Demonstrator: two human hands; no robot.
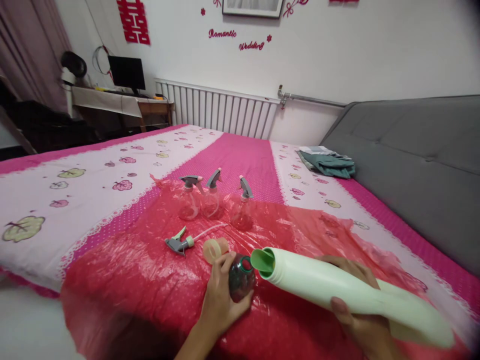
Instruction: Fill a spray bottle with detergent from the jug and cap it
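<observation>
My left hand (225, 295) is wrapped round a small dark, see-through spray bottle body (240, 282) with no spray head on it, its open mouth facing up and right. In my right hand (362, 305) is a large pale green plastic bottle (318, 277), tilted so that its green pouring spout (262, 261) is close beside the small bottle's mouth. I cannot tell whether any liquid is flowing. A peach-coloured cap (215, 250) lies just beyond my left fingers. Left of it rests a grey and green spray head (180, 243) with a thin tube.
Three clear spray bottles with grey heads, including the right one (243, 210), stand further back on a red plastic sheet (150, 280). The sheet covers part of a patterned bed (247, 155). Folded clothes (328, 162) lie by the grey headboard (408, 160).
</observation>
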